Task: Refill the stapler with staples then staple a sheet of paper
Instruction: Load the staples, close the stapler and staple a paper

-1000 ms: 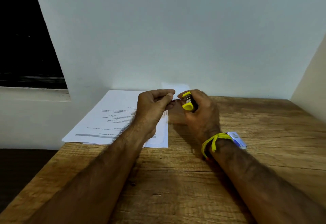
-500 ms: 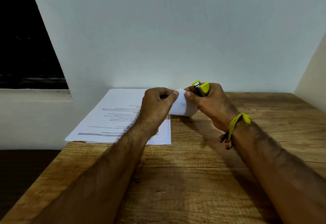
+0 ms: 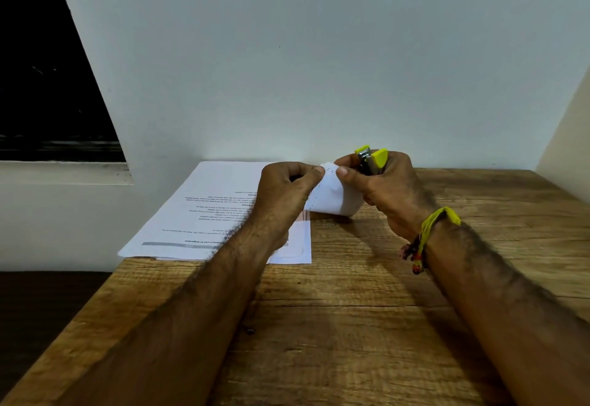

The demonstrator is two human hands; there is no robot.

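Note:
A small yellow stapler (image 3: 372,159) with a metal core stands upright in my right hand (image 3: 380,187), its two yellow tips poking out above the fingers. A small white paper slip (image 3: 332,196) hangs between both hands above the table; rows of staples show along its edges. My left hand (image 3: 284,195) pinches the slip's top left corner between thumb and finger. My right thumb presses on the slip's top right part while the same hand's fingers curl round the stapler.
A stack of printed sheets (image 3: 207,214) lies on the wooden table (image 3: 351,325) at the back left, partly under my left forearm. A white wall stands right behind the table. A dark window is at the left. A yellow thread band circles my right wrist.
My right hand turned the stapler upright and lifted it. The white slip came up between both hands and is held slightly higher now. The left hand took hold of its corner.

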